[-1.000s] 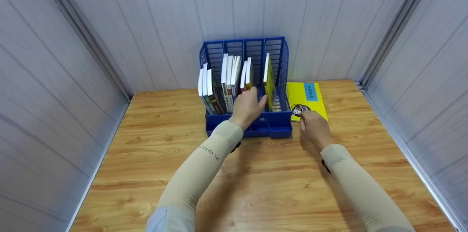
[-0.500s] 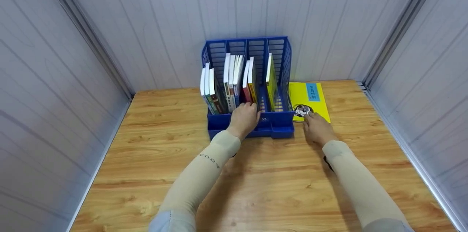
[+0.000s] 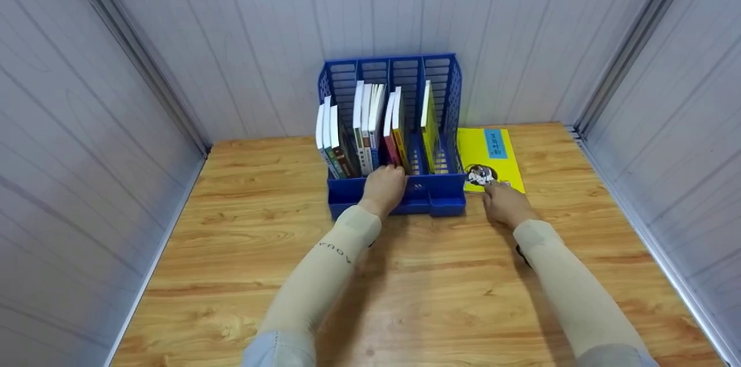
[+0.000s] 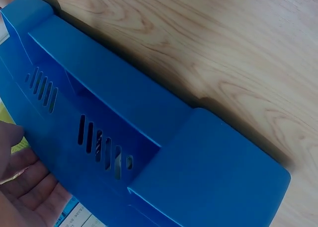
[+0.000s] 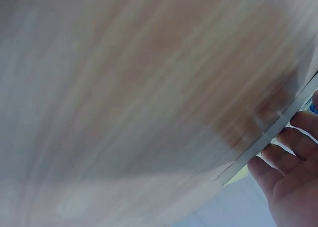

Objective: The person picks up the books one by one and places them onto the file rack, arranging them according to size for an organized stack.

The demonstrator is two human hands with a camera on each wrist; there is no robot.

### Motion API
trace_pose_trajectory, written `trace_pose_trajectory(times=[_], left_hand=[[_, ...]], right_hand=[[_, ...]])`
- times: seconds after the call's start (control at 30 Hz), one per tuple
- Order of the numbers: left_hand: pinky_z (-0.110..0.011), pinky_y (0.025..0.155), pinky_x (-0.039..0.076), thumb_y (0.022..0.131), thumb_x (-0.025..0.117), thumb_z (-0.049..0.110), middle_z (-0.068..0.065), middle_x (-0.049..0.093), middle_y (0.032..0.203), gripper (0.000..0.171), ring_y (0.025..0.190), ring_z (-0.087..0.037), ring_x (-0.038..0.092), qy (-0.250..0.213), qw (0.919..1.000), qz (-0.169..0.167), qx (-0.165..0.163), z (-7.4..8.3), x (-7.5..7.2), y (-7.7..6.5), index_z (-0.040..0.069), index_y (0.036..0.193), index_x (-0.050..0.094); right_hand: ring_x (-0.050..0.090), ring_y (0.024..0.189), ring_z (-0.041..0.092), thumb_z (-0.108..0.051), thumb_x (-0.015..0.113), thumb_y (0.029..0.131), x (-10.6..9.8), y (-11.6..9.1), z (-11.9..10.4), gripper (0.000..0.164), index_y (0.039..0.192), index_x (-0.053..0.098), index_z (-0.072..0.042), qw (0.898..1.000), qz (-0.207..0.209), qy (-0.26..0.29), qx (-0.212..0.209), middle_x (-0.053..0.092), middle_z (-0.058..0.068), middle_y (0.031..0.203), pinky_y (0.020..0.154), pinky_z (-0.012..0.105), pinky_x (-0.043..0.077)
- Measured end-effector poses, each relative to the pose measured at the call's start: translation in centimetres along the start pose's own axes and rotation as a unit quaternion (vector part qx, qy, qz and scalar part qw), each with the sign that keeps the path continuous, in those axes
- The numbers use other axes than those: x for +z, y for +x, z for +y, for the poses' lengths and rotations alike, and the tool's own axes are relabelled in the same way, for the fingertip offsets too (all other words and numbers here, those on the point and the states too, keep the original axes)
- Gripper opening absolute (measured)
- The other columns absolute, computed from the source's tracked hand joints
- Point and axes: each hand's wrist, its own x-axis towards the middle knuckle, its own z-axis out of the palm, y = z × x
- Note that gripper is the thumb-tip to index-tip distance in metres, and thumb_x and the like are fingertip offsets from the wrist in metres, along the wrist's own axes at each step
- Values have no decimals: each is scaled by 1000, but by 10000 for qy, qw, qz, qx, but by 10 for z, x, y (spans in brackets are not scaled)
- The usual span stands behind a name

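A blue desk rack [image 3: 425, 184] holds several upright books. My left hand [image 3: 384, 188] reaches over its front wall to the foot of a red-spined book [image 3: 392, 138] and a yellow-spined book [image 3: 400, 129]. In the left wrist view, its thumb and fingers [image 4: 35, 185] lie along the wall's edge; the tips are hidden behind the blue plastic, so I cannot tell if they pinch a spine. Right of the rack, a yellow book [image 3: 512, 153] with a blue label lies flat. My right hand [image 3: 506, 204] touches its near edge, fingertips lined up along the pale strip [image 5: 258, 145] in the right wrist view.
A thin yellow book [image 3: 429, 135] stands in the rack's rightmost slot. White books [image 3: 365, 129] and green- and brown-spined books [image 3: 338, 153] fill the left slots. Grey panel walls [image 3: 260, 37] surround the wooden table [image 3: 255, 228] on three sides.
My left hand has drawn back and down, from beside the yellow-spined book to the rack's front wall. My right hand has slid slightly right along the flat book's near edge, uncovering its round picture.
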Motion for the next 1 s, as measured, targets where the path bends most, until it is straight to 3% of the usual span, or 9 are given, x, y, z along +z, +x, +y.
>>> trace_pose_trajectory(times=[0.2, 0.4, 0.53, 0.73, 0.83, 1.0], left_hand=[[-48, 72, 66, 107, 59, 11, -15, 82, 92, 22, 82, -32, 80, 211, 9991, -137, 341, -2, 0, 1, 4, 102, 80], [-47, 74, 66, 106, 58, 4, -14, 82, 93, 25, 83, -31, 80, 262, 9976, -201, 605, -6, 0, 1, 5, 101, 82], [-48, 73, 66, 105, 59, 5, -14, 82, 90, 26, 82, -32, 80, 173, 9976, -167, 648, -9, -1, 2, 4, 97, 84], [-51, 72, 65, 102, 62, 5, -15, 82, 88, 22, 80, -34, 80, 68, 9976, -174, 660, -10, 1, 2, 4, 94, 83], [-51, 72, 65, 102, 62, 5, -15, 82, 88, 23, 79, -35, 80, 44, 9976, -151, 680, -10, 2, 2, 3, 93, 83], [-51, 70, 65, 101, 62, 4, -15, 81, 86, 23, 77, -34, 80, 123, 9971, -59, 744, -11, 5, 2, 3, 92, 83]], right_hand=[[69, 116, 52, -17, 51, 112, -4, -11, 3, 28, 105, 70, 1, 9997, 186, 94, -161, 73, 30, 116, 100, 66, 54], [73, 110, 48, -18, 54, 110, -6, -25, 6, 32, 121, 75, 4, 9997, 201, -18, -164, 77, 28, 115, 100, 64, 57], [75, 91, 38, -17, 56, 109, -9, -32, 9, 29, 106, 79, 0, 9996, 254, -32, -150, 79, 21, 99, 90, 61, 60], [59, 69, 23, -16, 60, 106, -11, -46, 14, 30, 82, 75, -6, 9991, 335, 35, -261, 71, 8, 76, 74, 51, 57], [56, 68, 21, -18, 63, 106, -12, -55, 16, 30, 81, 75, -7, 9991, 297, 3, -292, 70, 6, 75, 71, 48, 56], [64, 69, 22, -21, 68, 105, -15, -64, 17, 28, 86, 79, -4, 9997, 167, 30, -180, 77, 9, 80, 71, 50, 58]])
